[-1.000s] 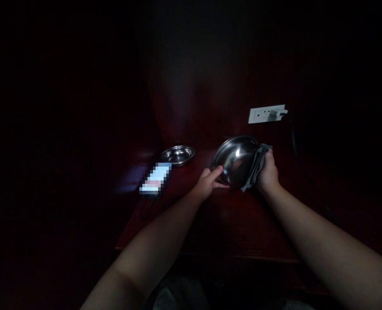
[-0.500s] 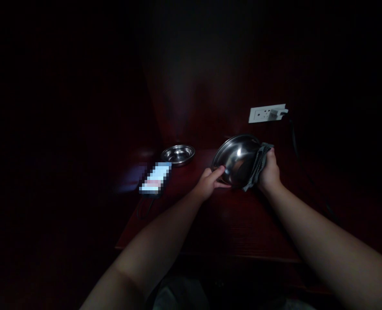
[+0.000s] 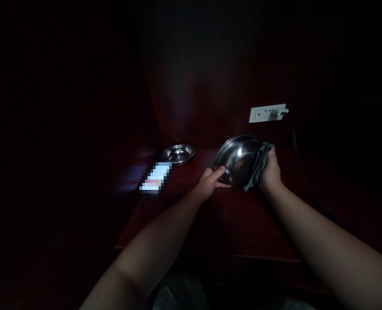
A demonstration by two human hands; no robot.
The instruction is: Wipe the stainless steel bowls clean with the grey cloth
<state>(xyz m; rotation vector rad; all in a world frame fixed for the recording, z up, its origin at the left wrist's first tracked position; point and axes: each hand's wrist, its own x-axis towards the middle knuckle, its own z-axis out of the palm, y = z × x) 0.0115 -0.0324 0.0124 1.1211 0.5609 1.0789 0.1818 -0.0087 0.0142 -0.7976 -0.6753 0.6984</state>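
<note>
A shiny steel bowl (image 3: pixel 234 157) is held tilted above the dark red table (image 3: pixel 232 228), its rounded outside facing me. My left hand (image 3: pixel 207 184) grips the bowl's rim at the lower left, thumb on the outer surface and fingers beneath. Against the bowl's right side, my right hand (image 3: pixel 271 172) is closed on a dark grey-green cloth (image 3: pixel 258 167) pressed to the metal. The cloth hides part of the bowl and most of the right fingers.
A smaller steel dish (image 3: pixel 178 155) rests at the back left of the table. In front of it lies a phone (image 3: pixel 155 178) with a lit, blurred screen and a cable. A white wall socket (image 3: pixel 267 113) holds a plug, its dark cord hanging at right. The surroundings are very dark.
</note>
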